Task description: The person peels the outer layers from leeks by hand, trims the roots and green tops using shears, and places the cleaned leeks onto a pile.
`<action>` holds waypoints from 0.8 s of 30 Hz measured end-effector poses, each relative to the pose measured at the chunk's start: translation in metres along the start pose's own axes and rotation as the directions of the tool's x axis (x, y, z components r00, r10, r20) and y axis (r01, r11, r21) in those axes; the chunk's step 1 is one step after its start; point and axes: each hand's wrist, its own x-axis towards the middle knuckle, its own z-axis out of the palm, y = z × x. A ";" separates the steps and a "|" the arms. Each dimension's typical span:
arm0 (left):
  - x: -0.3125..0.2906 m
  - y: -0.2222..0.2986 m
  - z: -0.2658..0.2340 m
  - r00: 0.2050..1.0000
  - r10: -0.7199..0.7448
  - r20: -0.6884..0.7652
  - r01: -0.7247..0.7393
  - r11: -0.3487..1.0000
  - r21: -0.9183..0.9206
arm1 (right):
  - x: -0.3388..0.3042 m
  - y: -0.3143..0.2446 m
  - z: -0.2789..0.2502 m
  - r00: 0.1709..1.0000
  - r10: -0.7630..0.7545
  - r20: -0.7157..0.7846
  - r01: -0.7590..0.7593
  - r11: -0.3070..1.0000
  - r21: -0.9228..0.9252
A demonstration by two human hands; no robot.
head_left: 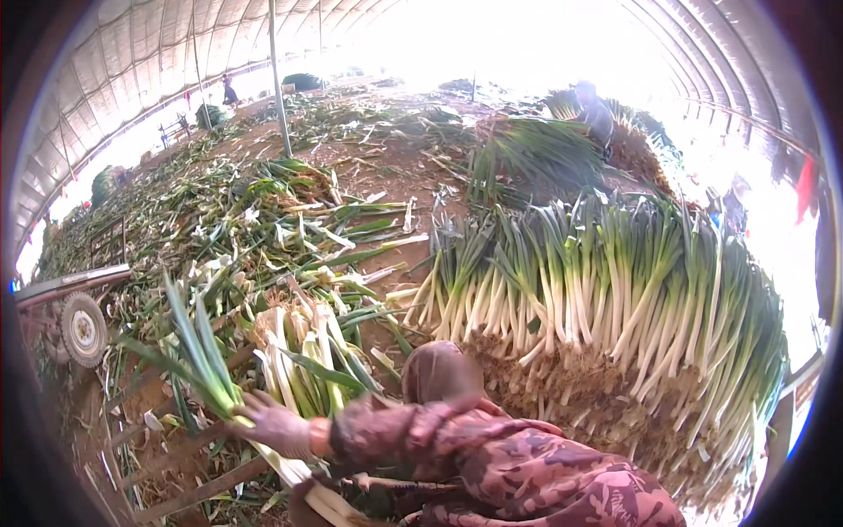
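Observation:
My right arm, in a reddish camouflage sleeve point(527, 457), reaches across from the lower right. My gloved right hand point(274, 426) is closed around a few long green onions point(206, 360). Their green leaves point up and left, and the white stems run down to the lower edge. Just beyond this hand, more trimmed green onions point(303, 351) lie in a heap, roots toward the far side. My left hand does not show. Beside the sleeve is a rounded brown form point(430, 373), partly blurred; I cannot make out what it is.
A long stack of green onions point(606, 290), roots caked with soil, fills the right side. Stripped leaves point(263, 211) litter the ground at left. A wheeled cart point(83, 329) stands far left, a metal pole point(279, 79) farther back. Another person point(594, 114) is behind the stack.

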 end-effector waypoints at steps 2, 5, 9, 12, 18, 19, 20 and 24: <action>0.011 -0.006 -0.004 1.000 0.000 -0.012 0.000 1.000 -0.011 | -0.038 -0.023 -0.020 0.848 0.289 0.444 -0.482 0.769 0.419; 0.018 -0.013 0.003 1.000 -0.001 -0.031 0.001 1.000 0.002 | -0.095 -0.057 -0.012 0.639 0.393 0.661 -0.755 0.482 0.443; 0.027 -0.024 0.004 1.000 -0.005 -0.017 0.005 1.000 -0.006 | -0.132 -0.059 -0.021 0.628 0.510 0.588 -0.778 0.403 0.482; 0.034 -0.031 0.007 1.000 -0.001 -0.016 0.001 1.000 -0.007 | -0.144 -0.056 -0.023 0.567 0.488 0.664 -0.804 0.149 0.576; 0.050 -0.025 0.001 0.995 0.090 -0.047 -0.090 0.996 0.007 | -0.139 -0.051 -0.042 0.604 0.472 0.642 -0.793 0.277 0.543; 0.057 -0.020 -0.004 0.991 0.126 -0.053 -0.126 0.992 0.011 | -0.141 -0.049 -0.042 0.655 0.463 0.597 -0.754 0.350 0.556; 0.068 -0.014 -0.007 0.984 0.175 -0.045 -0.175 0.985 0.010 | -0.151 -0.046 -0.046 0.650 0.481 0.588 -0.757 0.340 0.559; 0.115 0.025 -0.039 0.972 0.233 0.031 -0.233 0.972 0.007 | -0.188 -0.026 -0.078 0.905 0.295 0.308 -0.385 0.876 0.291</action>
